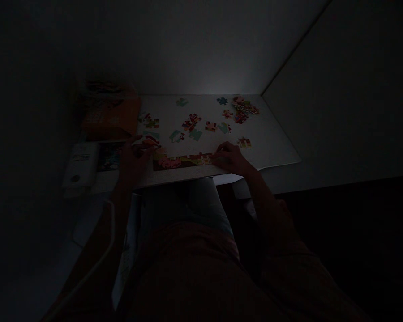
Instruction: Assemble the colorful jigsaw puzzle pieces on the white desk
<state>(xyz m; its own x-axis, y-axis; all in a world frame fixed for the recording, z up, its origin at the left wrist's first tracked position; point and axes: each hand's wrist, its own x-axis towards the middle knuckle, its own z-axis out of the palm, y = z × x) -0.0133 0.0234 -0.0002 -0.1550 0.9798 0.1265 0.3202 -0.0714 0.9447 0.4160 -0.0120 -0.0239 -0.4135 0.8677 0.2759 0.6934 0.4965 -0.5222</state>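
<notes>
Already a joined jigsaw strip (181, 162) lies along the near edge of the white tabletop (272, 152), with many loose pieces (191, 123) left scattered beyond it.

Its long axis runs left to right across the person. The right hand's (231, 158) fingers lie close together on its right end; the left hand's (134, 161) fingers spread loosely near its left end, any pinch too dark to tell.
</notes>
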